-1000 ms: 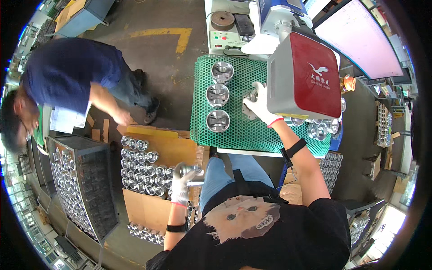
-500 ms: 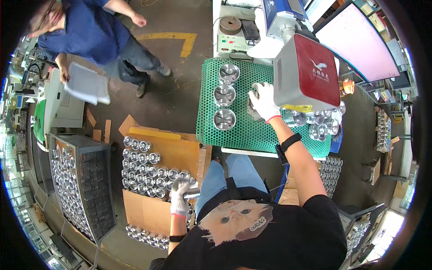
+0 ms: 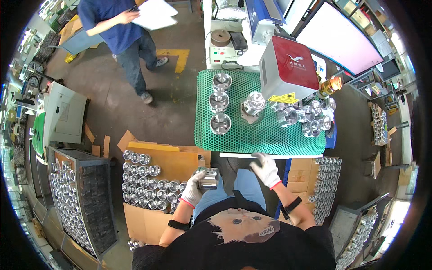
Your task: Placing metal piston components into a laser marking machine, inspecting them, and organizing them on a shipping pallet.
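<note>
Ideally, grip the shiny metal piston [image 3: 209, 178] firmly round its side, clear of the white table edge [image 3: 238, 155], to spare its machined surface from knocks. Note the gloved left hand [image 3: 194, 188] closed on it over the jeans [image 3: 249, 182], with forearm [image 3: 182, 212] slanted inward; see the gloved right hand [image 3: 265, 170] empty, with fingers apart, beside that edge.

We note one bright silver metal piston held on its side, near 6 o'clock of the view's centre, axis running roughly 9 to 3 o'clock, grooved end toward 3, and well apart from it, toward 2 o'clock, a second, similarly shiny piston [image 3: 254, 102] set down.
</note>
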`<state>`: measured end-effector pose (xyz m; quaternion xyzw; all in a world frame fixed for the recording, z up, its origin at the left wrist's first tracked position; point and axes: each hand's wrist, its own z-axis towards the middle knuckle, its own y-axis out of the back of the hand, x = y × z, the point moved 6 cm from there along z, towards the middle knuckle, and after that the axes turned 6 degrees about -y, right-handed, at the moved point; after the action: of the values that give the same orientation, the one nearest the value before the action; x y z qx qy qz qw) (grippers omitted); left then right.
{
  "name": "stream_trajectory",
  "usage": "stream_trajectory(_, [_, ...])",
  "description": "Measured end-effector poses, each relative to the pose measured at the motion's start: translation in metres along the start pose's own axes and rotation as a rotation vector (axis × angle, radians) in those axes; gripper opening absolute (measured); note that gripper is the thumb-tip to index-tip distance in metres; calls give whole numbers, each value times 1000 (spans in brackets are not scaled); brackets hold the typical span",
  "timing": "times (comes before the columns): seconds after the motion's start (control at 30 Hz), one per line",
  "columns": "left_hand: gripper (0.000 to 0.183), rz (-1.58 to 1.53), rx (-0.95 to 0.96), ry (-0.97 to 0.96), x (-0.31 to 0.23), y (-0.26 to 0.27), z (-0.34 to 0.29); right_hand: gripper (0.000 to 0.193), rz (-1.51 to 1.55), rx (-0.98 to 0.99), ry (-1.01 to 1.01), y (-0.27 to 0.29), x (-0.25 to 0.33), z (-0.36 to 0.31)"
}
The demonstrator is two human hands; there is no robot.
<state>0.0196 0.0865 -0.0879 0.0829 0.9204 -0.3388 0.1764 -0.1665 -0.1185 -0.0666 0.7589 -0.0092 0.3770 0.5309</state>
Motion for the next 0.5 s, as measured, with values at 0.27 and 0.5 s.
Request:
stream_trajectory(0.27, [51, -78, 295, 244, 30, -38, 7, 48, 917, 660, -382, -25, 44, -38])
stream_trajectory(0.5, [53, 72, 260, 348, 53, -39, 21, 31, 822, 635, -611, -59, 14, -42])
